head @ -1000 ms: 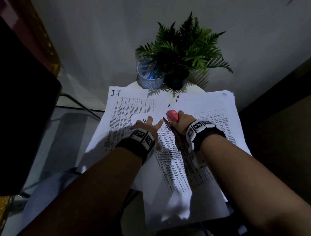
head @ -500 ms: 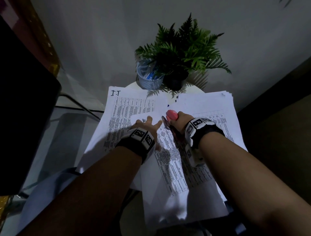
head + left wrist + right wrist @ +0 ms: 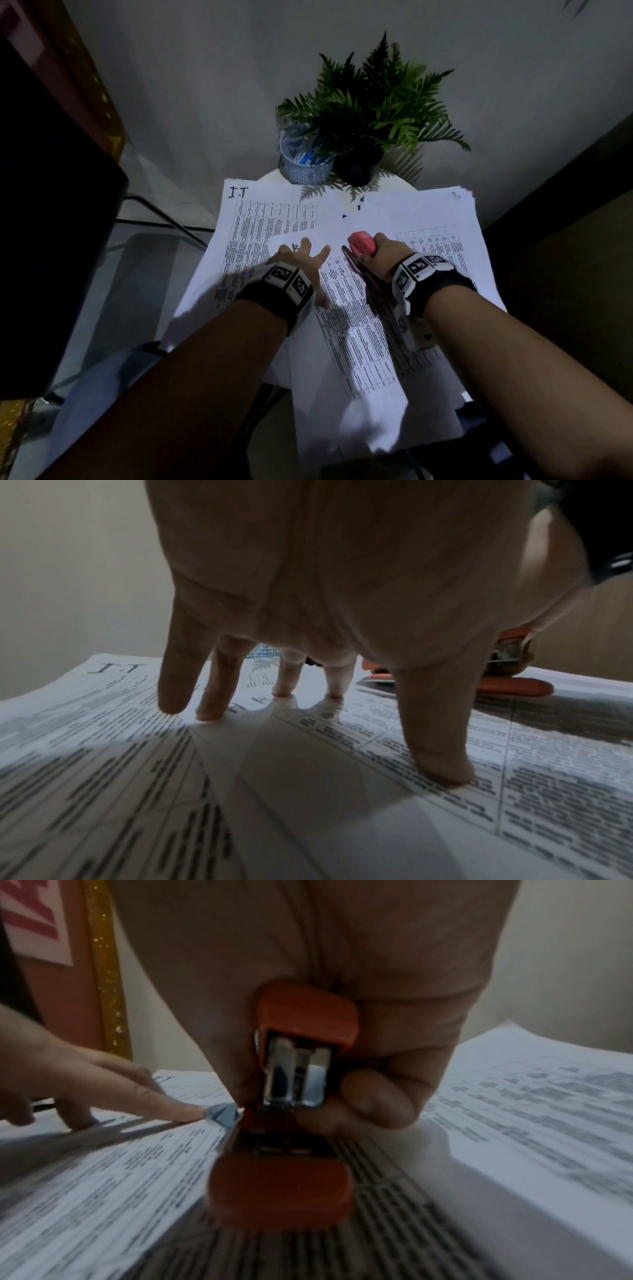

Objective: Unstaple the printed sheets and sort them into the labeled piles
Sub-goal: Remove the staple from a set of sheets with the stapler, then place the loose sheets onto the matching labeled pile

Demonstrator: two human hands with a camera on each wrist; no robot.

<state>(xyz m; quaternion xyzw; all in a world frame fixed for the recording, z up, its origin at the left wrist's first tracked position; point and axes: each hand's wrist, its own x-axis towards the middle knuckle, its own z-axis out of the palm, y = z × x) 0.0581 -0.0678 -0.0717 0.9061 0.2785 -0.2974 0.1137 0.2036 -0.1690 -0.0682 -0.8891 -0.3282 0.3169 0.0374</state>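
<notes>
Lying on the round table (image 3: 404, 183), printed sheets (image 3: 359, 329) carry dense tables. Left hand (image 3: 301, 255), fingers spread, presses them flat; right hand (image 3: 383, 253) grips a red stapler (image 3: 361, 241) against the sheets. Left of them, the pile (image 3: 260, 219) marked "I.T". Behind the sheets, a mesh cup (image 3: 303, 168) holds blurred blue items, beside a potted fern (image 3: 373, 102).

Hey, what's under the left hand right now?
The left hand has its fingertips spread on a printed sheet that overlaps the pile marked I.T. A handwritten mark by the fingers is partly covered, so it can't be read.
</notes>
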